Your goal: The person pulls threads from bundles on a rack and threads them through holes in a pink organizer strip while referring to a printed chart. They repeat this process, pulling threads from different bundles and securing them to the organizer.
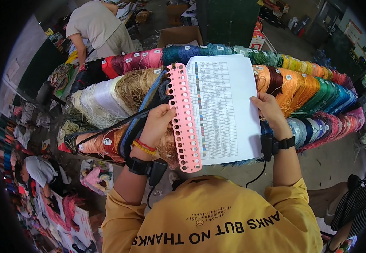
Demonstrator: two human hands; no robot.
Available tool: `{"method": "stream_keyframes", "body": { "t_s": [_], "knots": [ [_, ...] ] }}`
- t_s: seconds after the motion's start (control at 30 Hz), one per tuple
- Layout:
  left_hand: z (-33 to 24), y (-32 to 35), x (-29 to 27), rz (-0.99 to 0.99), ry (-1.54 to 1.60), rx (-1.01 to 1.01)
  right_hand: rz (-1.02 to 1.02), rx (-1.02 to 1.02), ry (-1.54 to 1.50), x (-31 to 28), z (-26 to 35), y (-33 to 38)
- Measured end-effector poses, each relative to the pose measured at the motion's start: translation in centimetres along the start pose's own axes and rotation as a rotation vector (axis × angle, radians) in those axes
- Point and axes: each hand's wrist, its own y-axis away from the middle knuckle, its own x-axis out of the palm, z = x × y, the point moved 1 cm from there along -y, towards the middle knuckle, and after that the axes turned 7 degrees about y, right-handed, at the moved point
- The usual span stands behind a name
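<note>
Pink plastic is what your left hand (157, 122) grips: a long thread card (184, 120) punched with holes, held upright with a few dark threads (147, 110) looped at its top end. Your right hand (270, 110) pinches the right edge of the white colour chart (225, 107), which lies just beside the card and touching it, both held over the table's near edge above the rows of thread skeins (305, 90). You seem to be at the matching step, reading the chart against the card; the next move likely needs one hand freed to pull a skein.
</note>
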Motion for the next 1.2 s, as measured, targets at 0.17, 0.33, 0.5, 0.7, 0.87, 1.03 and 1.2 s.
{"method": "stream_keyframes", "body": {
  "t_s": [0.17, 0.33, 0.5, 0.7, 0.87, 1.03, 1.2],
  "knots": [
    [-0.2, 0.1, 0.3, -0.027, -0.016, 0.003, 0.0, -0.003, 0.034, -0.1, 0.0, 0.0],
    [-0.4, 0.0, 0.5, 0.009, -0.009, -0.036, -0.021, 0.06, 0.062, 0.0, 0.6, 0.3],
    [-0.5, 0.1, 0.6, -0.007, 0.014, 0.013, -0.041, 0.023, 0.043, 0.0, 0.8, 0.4],
    [-2.2, -0.3, 1.2, 0.0, 0.026, 0.079, -0.086, 0.009, 0.053, -1.0, 1.1, 0.4],
    [-0.5, -1.5, 0.6, -0.025, -0.098, -0.026, -0.038, 0.031, 0.094, -2.1, 1.2, 0.4],
    [-0.7, -0.3, 0.6, -0.134, -0.083, 0.033, -0.036, -0.088, 0.219, -7.4, -0.2, 1.3],
    [-1.7, 2.3, 1.1, -0.461, -0.178, 0.121, -0.008, -0.142, 0.235, -15.3, -1.3, 2.1]
  ]
}}
